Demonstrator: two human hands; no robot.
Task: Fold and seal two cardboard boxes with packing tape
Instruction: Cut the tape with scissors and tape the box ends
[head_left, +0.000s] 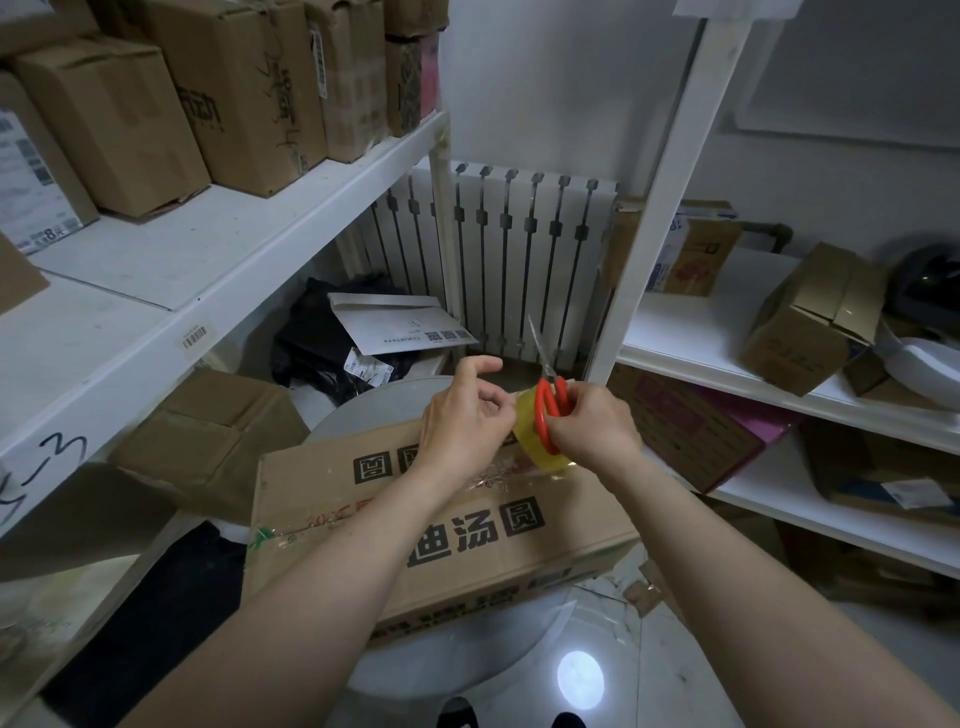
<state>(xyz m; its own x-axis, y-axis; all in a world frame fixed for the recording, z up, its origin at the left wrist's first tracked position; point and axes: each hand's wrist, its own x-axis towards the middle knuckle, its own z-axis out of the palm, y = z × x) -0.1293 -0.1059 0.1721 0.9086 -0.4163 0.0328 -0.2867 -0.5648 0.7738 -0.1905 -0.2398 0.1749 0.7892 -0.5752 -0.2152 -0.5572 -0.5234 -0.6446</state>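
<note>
A brown cardboard box with black printed characters lies closed on a round grey table. A strip of clear tape runs along its top seam. Over the box's far edge my right hand grips red-handled scissors, blades pointing up, together with a roll of clear packing tape. My left hand is beside the roll, its fingers curled and pinching at the tape's edge; the pinch itself is partly hidden.
White shelving on the left carries several cardboard boxes. More boxes sit on the right shelves. A white radiator stands behind. Black bags and a white envelope lie on the floor.
</note>
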